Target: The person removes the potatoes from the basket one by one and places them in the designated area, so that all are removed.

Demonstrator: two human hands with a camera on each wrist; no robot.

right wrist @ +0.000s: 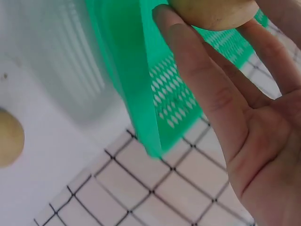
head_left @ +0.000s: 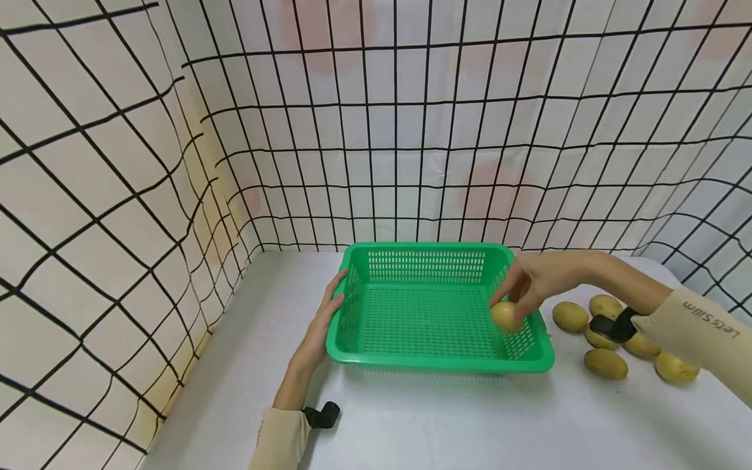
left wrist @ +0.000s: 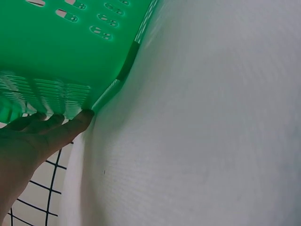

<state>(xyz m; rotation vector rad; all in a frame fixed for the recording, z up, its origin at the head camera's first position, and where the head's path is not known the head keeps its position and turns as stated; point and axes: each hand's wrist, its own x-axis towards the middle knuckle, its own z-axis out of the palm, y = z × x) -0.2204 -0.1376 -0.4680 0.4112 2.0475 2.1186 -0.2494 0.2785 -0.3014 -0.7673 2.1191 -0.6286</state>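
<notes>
A green plastic basket (head_left: 435,320) with perforated walls stands on the white table, and nothing lies on its floor. My left hand (head_left: 320,329) rests against the basket's left side; in the left wrist view its fingers (left wrist: 70,127) stretch out along the outer wall. Over the basket's right end, my right hand (head_left: 537,281) pinches a yellow potato (head_left: 506,317) between thumb and fingertips. The right wrist view shows the same potato (right wrist: 214,12) at the fingertips, cut off by the frame's top edge.
Several potatoes (head_left: 606,363) lie on the table right of the basket, some partly hidden under my right forearm. Black wire grid panels (head_left: 411,150) rise behind the table and along both sides. White table surface (head_left: 423,424) stretches in front of the basket.
</notes>
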